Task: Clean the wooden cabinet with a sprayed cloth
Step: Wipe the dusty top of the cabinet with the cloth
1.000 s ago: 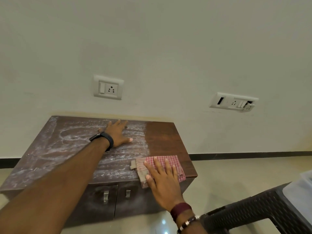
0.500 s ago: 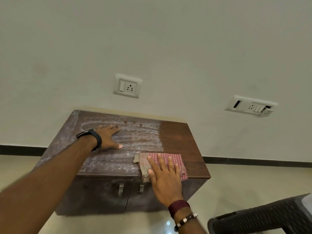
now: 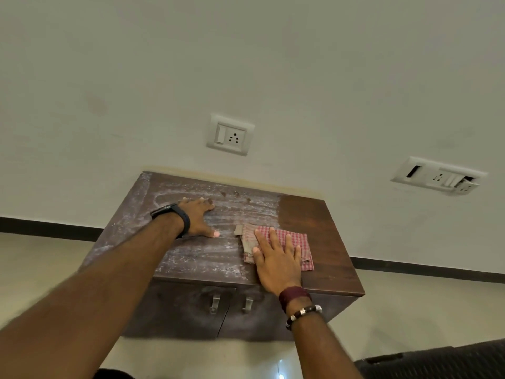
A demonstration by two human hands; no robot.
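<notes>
Dusty wooden cabinet against wall, right hand flat on checked cloth, left hand seemingly flat on top

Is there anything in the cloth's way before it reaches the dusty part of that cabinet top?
Only the left hand: it rests flat on the dusty stretch of the cabinet, just left of the cloth under the right hand. Nothing else lies on top.

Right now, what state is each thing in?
cabinet top: dusty on the left, wiped clean on the right
cabinet doors: closed
cloth: lying flat, soiled at its left edge
right hand: flat, pressing the cloth
left hand: flat on the dusty top
</notes>
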